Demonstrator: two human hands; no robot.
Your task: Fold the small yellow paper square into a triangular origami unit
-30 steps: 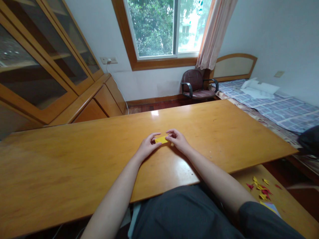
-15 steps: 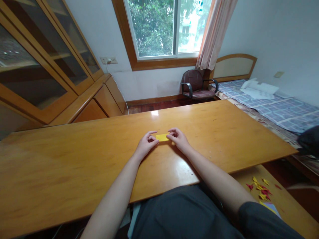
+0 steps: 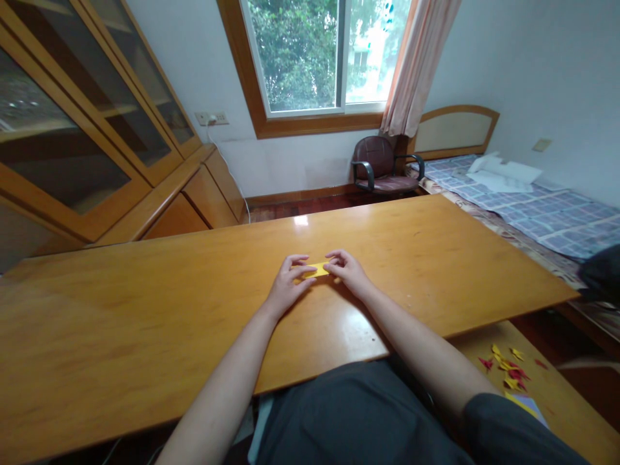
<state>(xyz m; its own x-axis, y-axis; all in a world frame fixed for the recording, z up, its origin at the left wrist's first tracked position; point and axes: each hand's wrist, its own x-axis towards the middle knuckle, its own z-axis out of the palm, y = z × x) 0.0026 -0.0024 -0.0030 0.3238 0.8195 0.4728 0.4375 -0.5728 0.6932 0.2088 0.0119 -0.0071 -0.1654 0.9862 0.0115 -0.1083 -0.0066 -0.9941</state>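
Home bedroom: bed (image 3: 542, 206), curtained window (image 3: 300, 58), glass-fronted cabinet (image 3: 92, 110).

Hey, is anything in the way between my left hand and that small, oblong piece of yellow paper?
Nothing visible: your bare left hand is at the left end of the small, oblong yellow paper, partly covering it. Your bare right hand pinches the right end.
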